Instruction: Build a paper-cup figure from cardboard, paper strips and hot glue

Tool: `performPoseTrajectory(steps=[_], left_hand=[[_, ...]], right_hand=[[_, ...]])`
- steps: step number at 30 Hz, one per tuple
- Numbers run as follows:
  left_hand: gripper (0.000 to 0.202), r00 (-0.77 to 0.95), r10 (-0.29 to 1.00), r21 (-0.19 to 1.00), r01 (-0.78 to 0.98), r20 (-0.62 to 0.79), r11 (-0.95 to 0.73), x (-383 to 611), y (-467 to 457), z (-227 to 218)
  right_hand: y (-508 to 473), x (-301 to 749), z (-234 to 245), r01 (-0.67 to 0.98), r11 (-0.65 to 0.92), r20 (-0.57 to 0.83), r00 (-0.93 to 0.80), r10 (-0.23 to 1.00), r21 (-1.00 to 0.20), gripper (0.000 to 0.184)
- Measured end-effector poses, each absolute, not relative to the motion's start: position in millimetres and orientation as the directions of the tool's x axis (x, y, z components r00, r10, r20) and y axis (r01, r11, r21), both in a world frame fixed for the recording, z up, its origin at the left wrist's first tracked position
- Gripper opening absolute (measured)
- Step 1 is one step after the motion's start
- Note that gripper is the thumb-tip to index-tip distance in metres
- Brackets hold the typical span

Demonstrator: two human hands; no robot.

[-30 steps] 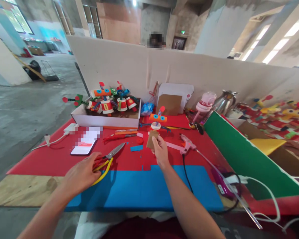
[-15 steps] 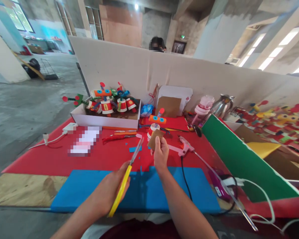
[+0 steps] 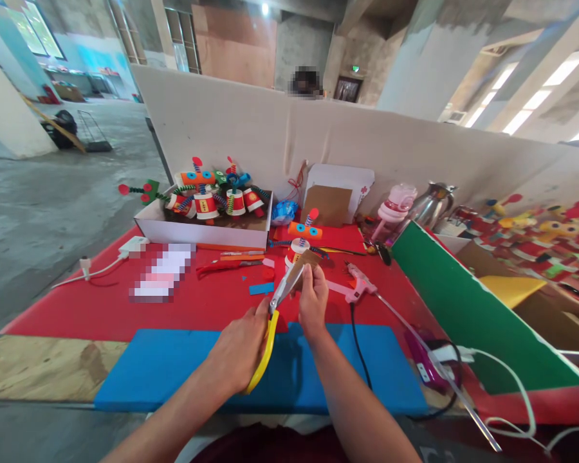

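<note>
The left hand point(image 3: 238, 350) is closed around the loops of a pair of yellow-handled metal scissors point(image 3: 271, 325). The scissors are held above the counter, with the blades pointing far and to the right. The right hand point(image 3: 312, 302) pinches a small brown cardboard piece point(image 3: 307, 259) between thumb and fingers, just right of the blades. The blade tips reach the piece's left edge; I cannot tell whether the blades are parted.

Both hands hover over the far edge of a blue foam sheet point(image 3: 174, 366), which lies on the red covering of the counter point(image 3: 91, 308). Just right of the right hand lies a pink glue gun point(image 3: 358, 283). Just beyond the cardboard stands a paper-cup figure with an orange head point(image 3: 303, 236). Far left sits a white cardboard box point(image 3: 197, 233) full of similar figures, and a green board point(image 3: 468, 315) leans at the right.
</note>
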State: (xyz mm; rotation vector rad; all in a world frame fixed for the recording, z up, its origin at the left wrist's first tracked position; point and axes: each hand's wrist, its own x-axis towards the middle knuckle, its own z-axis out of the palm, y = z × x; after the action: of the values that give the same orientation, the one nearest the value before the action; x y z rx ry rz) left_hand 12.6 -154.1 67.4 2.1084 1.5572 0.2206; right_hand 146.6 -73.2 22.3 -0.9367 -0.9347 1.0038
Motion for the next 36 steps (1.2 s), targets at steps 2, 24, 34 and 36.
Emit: performPoseTrajectory(steps=[2, 24, 34, 36], left_hand=[[0.058, 0.323, 0.926, 0.468, 0.860, -0.195, -0.202, 14.4, -152.2, 68.8], [0.050, 0.286, 0.923, 0.361, 0.914, -0.259, -0.182, 21.3, -146.8, 77.3], [0.048, 0.331, 0.914, 0.438, 0.875, -0.233, -0.206, 16.6, -146.0, 70.8], [0.049, 0.332, 0.912, 0.414, 0.885, -0.239, -0.213, 17.3, -146.1, 71.6]], right_hand=[[-72.9, 146.4, 22.0, -0.248, 0.253, 0.192, 0.244, 0.951, -0.935, 0.037], [-70.9, 146.2, 19.4, -0.287, 0.249, 0.183, 0.238, 0.954, -0.925, 0.038], [-70.3, 147.2, 18.3, -0.295, 0.257, 0.194, 0.227, 0.955, -0.920, 0.037], [-70.3, 147.2, 18.3, -0.307, 0.264, 0.199, 0.226, 0.954, -0.914, 0.037]])
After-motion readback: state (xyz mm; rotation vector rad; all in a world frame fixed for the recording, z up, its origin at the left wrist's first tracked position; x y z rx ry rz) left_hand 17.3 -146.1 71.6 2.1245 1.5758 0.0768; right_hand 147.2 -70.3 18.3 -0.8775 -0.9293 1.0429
